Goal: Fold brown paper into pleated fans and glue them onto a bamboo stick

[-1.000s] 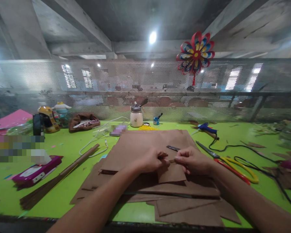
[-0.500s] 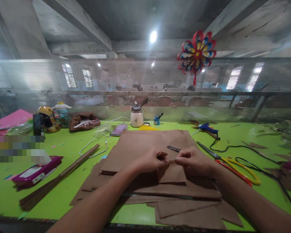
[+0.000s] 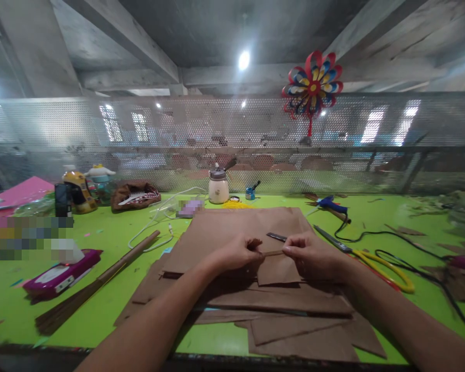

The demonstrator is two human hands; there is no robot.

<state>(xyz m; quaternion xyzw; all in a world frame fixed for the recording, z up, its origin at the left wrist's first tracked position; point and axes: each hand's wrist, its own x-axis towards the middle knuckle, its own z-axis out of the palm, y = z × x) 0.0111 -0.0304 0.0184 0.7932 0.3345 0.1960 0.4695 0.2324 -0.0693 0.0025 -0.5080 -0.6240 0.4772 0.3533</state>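
Note:
Over a stack of brown kraft paper (image 3: 232, 227), both hands pinch a small piece of brown paper (image 3: 279, 271) along its narrow folded or rolled top edge. My left hand (image 3: 238, 254) is closed at that edge's left end, fingers curled. At the right end, my right hand (image 3: 308, 253) grips between thumb and forefinger. The lower part of the piece hangs flat toward me. A dark, thin blade-like tool (image 3: 276, 237) shows just beyond my right fingers; whether it lies on the stack or touches the hand, I cannot tell.
Scissors (image 3: 387, 268) with yellow and red handles and a blue glue gun (image 3: 327, 203) with a black cord lie right. Left are a brown paper bundle (image 3: 101, 279), a white cable (image 3: 151, 249) and a purple power strip (image 3: 62, 274). A cream jug (image 3: 218, 188) stands behind.
The paper piece's lower part has shifted slightly right and up, and its top edge shows more between the hands. Both hands keep their pinch.

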